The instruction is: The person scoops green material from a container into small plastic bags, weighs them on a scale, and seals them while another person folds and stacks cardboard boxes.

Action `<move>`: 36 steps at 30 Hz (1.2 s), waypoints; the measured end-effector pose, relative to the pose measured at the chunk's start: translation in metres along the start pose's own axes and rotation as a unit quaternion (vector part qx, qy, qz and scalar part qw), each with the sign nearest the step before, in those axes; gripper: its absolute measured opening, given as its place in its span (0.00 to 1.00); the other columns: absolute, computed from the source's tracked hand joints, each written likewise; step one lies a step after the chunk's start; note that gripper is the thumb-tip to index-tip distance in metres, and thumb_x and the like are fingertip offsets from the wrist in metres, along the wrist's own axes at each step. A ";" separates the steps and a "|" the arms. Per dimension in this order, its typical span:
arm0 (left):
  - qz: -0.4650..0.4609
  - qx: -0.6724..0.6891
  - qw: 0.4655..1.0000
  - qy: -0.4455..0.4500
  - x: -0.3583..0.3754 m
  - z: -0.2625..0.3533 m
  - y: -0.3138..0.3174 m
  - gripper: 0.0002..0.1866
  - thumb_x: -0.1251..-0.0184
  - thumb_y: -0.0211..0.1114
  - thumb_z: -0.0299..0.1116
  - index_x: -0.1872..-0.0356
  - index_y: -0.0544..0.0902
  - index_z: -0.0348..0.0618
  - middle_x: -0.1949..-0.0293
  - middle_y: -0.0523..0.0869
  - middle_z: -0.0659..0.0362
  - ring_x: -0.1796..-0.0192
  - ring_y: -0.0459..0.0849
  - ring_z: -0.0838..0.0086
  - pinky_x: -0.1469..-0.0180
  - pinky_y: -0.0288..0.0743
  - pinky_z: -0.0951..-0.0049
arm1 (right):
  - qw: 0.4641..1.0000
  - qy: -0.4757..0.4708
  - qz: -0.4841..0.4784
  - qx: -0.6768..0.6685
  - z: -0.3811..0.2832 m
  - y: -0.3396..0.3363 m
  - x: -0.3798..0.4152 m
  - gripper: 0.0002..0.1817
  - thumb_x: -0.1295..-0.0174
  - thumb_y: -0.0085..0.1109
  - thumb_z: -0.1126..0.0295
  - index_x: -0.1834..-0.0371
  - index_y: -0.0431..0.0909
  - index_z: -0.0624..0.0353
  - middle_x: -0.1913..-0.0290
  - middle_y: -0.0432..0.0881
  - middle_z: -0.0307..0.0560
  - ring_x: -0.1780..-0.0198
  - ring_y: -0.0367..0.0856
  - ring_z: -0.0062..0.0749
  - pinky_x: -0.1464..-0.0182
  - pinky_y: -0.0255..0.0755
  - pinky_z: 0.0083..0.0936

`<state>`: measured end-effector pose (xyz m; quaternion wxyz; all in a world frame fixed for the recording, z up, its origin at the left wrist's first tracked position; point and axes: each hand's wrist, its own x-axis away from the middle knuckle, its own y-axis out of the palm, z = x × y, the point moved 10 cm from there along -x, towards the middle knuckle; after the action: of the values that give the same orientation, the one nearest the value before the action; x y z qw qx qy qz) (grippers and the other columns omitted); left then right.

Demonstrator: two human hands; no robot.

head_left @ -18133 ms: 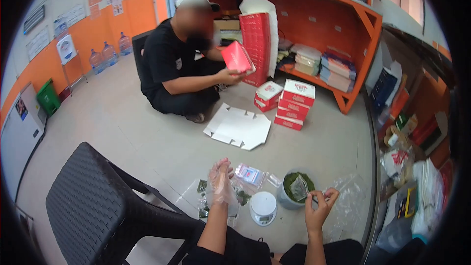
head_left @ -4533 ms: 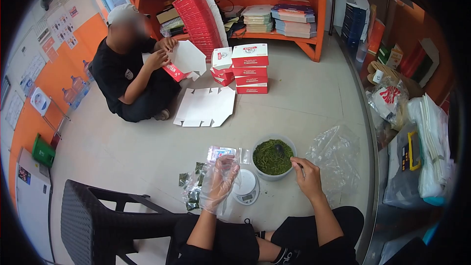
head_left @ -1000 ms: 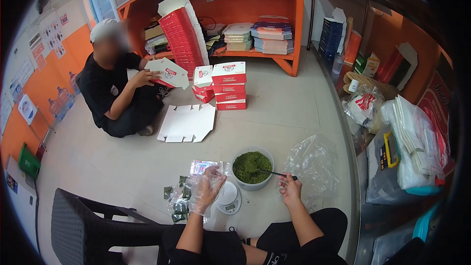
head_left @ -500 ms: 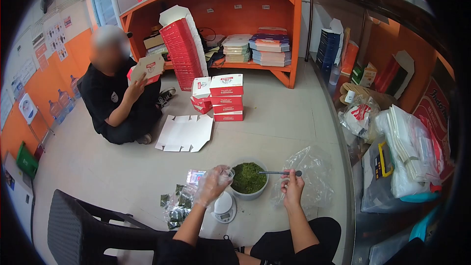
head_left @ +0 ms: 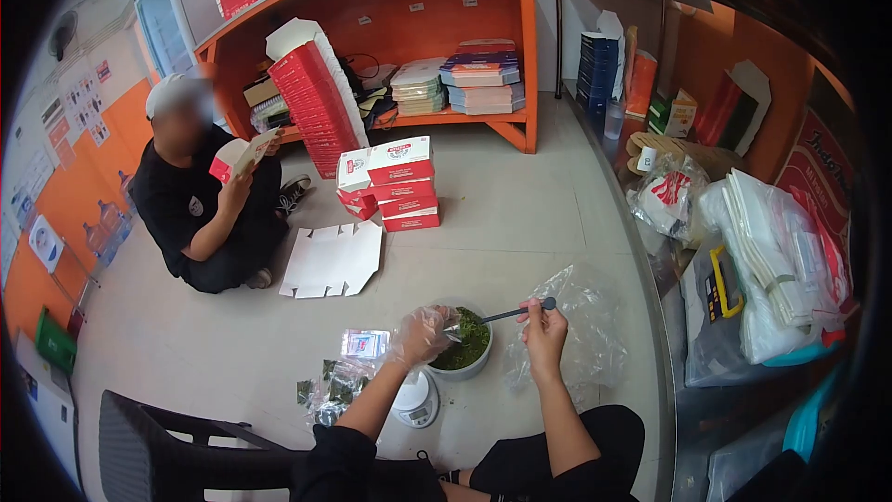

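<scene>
My left hand (head_left: 423, 336), in a clear plastic glove, is closed around what looks like a small clear plastic bag (head_left: 452, 324) at the left rim of a white tub (head_left: 462, 374). Chopped dark-green leafy stuff (head_left: 475, 345) fills the tub. Bare, my right hand (head_left: 545, 327) grips the handle of a dark long-handled spoon (head_left: 507, 314); its far end reaches toward the bag's mouth and is hidden. A white kitchen scale (head_left: 414, 402) stands below my left hand. Left of it lie several clear packets of green stuff (head_left: 336, 385).
A large clear plastic bag (head_left: 585, 330) lies on the floor at right. A co-worker (head_left: 209, 191) sits at left folding a carton (head_left: 240, 160), by a flat white card (head_left: 333, 260) and stacked red-white boxes (head_left: 409, 195). A black chair (head_left: 153, 446) stands near left, a metal shelf at right.
My left hand has moved over the tub's left side with the bag. The spoon has tilted, its handle end higher and further left. The co-worker has turned the carton; the view has shifted.
</scene>
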<state>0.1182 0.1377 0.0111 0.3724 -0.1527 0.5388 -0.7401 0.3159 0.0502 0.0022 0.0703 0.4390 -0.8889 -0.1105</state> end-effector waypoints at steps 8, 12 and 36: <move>0.035 0.072 0.986 -0.148 0.006 0.001 0.005 0.25 0.44 0.69 0.46 0.54 0.75 0.36 0.64 0.84 0.47 0.60 0.84 0.56 0.59 0.76 0.60 | 0.934 -0.270 -0.102 0.210 -0.066 0.048 0.038 0.09 0.34 0.58 0.67 0.64 0.80 0.62 0.72 0.82 0.46 0.77 0.79 0.31 0.74 0.71 0.24; 0.055 0.090 0.979 -0.173 0.008 -0.011 0.016 0.25 0.44 0.70 0.46 0.55 0.74 0.37 0.64 0.84 0.48 0.60 0.84 0.56 0.59 0.75 0.60 | 0.889 -0.360 -0.142 0.244 -0.081 0.058 0.057 0.08 0.35 0.58 0.68 0.63 0.81 0.61 0.68 0.84 0.48 0.70 0.84 0.40 0.70 0.75 0.29; 0.158 0.376 0.907 -0.104 0.004 -0.049 0.065 0.24 0.33 0.64 0.41 0.46 0.67 0.35 0.57 0.81 0.50 0.51 0.82 0.63 0.48 0.76 0.66 | 0.942 -0.272 -0.100 0.170 -0.074 0.035 0.052 0.09 0.32 0.56 0.68 0.60 0.81 0.64 0.67 0.85 0.46 0.67 0.84 0.29 0.68 0.75 0.22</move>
<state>0.1098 0.1594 -0.0669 0.5681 0.0096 0.1958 -0.7993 0.2742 0.0195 0.0843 -0.2609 0.4840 -0.8314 -0.0794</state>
